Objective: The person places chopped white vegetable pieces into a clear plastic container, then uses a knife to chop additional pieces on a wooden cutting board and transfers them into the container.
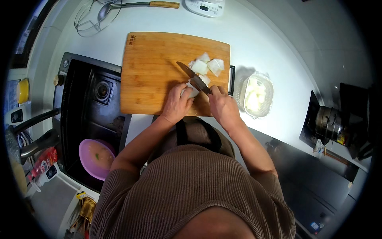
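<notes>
On the wooden cutting board (pixel 149 71), my left hand (pixel 178 102) grips a pale, whitish piece of vegetable or melon (pixel 192 89) near the board's front edge. The handle of a kitchen knife (pixel 187 70) is in my right hand (pixel 223 106), mostly hidden by the fingers. Its blade points up and to the left, lying against the far right side of the held piece. Just beyond the blade, several cut white chunks (pixel 215 66) are heaped at the board's right. One more chunk (pixel 204 79) lies close beside the blade.
Right of the board stands a clear plastic container (pixel 270 95) with pale chunks inside. A dark sink (pixel 98 70) on the left holds a pink bowl (pixel 84 158) of cloudy liquid. Behind are a ladle (pixel 134 4), a wire rack (pixel 80 25) and a white appliance (pixel 206 7). A metal pot (pixel 326 121) sits far right.
</notes>
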A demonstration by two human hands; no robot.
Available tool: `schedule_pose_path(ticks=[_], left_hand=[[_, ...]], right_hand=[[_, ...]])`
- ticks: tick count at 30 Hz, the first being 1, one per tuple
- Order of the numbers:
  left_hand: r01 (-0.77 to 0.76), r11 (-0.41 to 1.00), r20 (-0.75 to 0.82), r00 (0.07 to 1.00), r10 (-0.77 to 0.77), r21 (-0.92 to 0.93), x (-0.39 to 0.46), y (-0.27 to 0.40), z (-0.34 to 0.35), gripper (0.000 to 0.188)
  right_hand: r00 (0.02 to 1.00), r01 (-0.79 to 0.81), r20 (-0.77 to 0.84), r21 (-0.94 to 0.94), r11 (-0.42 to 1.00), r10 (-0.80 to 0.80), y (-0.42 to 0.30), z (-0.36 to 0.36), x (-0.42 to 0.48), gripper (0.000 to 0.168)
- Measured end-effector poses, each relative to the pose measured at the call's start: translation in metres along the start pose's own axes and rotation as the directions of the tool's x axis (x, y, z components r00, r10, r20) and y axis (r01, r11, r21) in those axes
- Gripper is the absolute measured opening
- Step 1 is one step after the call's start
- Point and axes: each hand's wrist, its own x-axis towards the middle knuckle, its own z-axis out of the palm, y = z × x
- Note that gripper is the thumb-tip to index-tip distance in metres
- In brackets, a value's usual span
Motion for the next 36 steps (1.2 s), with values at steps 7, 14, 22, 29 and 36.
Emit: schedule_pose_path(ticks=[7, 14, 22, 29, 36], left_hand=[[0.036, 0.999, 0.025, 0.999, -0.036, 0.012, 0.001, 0.001, -0.002, 0.039], [0.027, 1.000, 0.035, 0.999, -0.027, 0.017, 0.001, 0.000, -0.002, 0.041], [0.031, 1.000, 0.038, 0.999, -0.031, 0.005, 0.001, 0.000, -0.002, 0.044], [0.022, 1.000, 0.024, 0.999, -0.022, 0.003, 0.001, -0.001, -0.001, 0.044], [0.027, 0.999, 0.038, 0.999, -0.028, 0.019, 0.000, -0.001, -0.001, 0.043]], right_hand=[[0.992, 0.098, 0.098, -0.157, 0.983, -0.083, -0.007, -0.021, -0.019, 0.011], [0.989, 0.113, 0.114, -0.195, 0.974, -0.092, -0.007, -0.023, -0.021, 0.016], [0.986, 0.053, 0.163, -0.180, 0.982, -0.023, -0.011, -0.014, -0.014, 0.012], [0.989, 0.095, 0.131, -0.172, 0.981, -0.073, -0.008, -0.005, -0.009, 0.010], [0.987, 0.150, 0.083, -0.190, 0.970, -0.136, -0.006, 0.007, -0.005, 0.009]])
